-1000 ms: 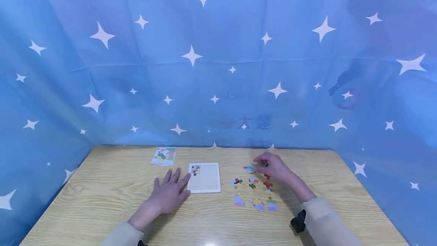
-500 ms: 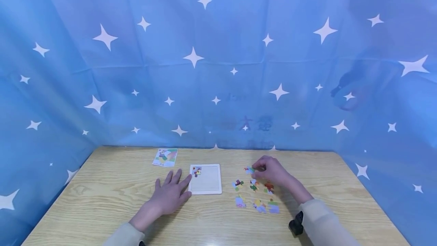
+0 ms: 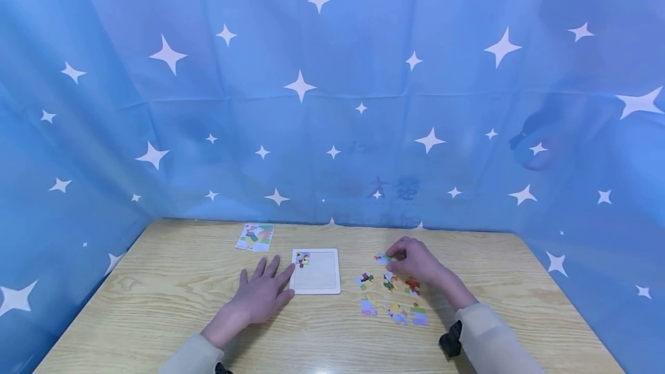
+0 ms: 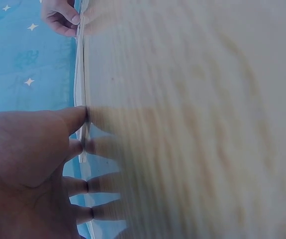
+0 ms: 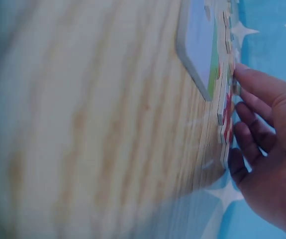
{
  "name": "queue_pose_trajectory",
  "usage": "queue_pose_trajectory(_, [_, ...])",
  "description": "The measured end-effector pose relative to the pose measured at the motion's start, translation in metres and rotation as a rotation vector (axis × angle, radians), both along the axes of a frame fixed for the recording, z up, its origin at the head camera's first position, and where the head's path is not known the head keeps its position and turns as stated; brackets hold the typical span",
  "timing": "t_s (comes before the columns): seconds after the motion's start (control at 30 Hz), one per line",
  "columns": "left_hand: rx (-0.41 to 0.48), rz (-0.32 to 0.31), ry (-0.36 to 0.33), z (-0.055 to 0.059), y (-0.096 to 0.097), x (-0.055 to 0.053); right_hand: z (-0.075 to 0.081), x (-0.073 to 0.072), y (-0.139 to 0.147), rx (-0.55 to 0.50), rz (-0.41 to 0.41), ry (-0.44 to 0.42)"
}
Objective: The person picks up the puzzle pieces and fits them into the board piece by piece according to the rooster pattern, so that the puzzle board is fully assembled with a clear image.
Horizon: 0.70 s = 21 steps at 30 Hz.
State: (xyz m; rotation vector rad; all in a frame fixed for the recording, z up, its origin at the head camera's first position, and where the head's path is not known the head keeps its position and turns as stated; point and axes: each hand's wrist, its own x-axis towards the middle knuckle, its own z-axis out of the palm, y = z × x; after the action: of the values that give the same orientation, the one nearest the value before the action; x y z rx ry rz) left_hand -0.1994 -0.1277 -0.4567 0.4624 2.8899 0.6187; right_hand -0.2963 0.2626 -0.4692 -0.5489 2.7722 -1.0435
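1. Currently, the right hand (image 3: 413, 260) is at the far side of the loose puzzle pieces (image 3: 398, 313), its fingers curled, with thumb and forefinger pinching the right end of a small upper piece (image 3: 380, 259).
2. Nearer the person, the other loose puzzle pieces lie on the table (image 3: 171, 281) in two uneven rows, with gaps between them.
3. The left hand (image 3: 260, 300) lies palm down, its fingers spread apart, with forefinger and thumb touching the left edge of a white tray (image 3: 337, 273).
4. One colourful set piece (image 3: 303, 258) sits in the tray's far left corner.
5. Behind the left hand, a picture card (image 3: 255, 237) lies flat, apart from the tray.
6. A black device (image 3: 451, 339) shows at the right wrist, beside a light sleeve (image 3: 493, 333).
7. Beyond the table hangs a blue curtain (image 3: 363, 149) printed with white stars.
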Motion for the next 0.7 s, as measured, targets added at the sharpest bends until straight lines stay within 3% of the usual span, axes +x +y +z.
queue_pose_trajectory(0.27, [-0.001, -0.005, 0.010, -0.001, 0.000, 0.000, 0.002, 0.001, -0.006, -0.029, -0.029, -0.040])
queue_pose_trajectory(0.7, [0.005, -0.014, -0.004, -0.002, -0.002, -0.002, 0.002, 0.002, -0.023, -0.099, -0.048, -0.008])
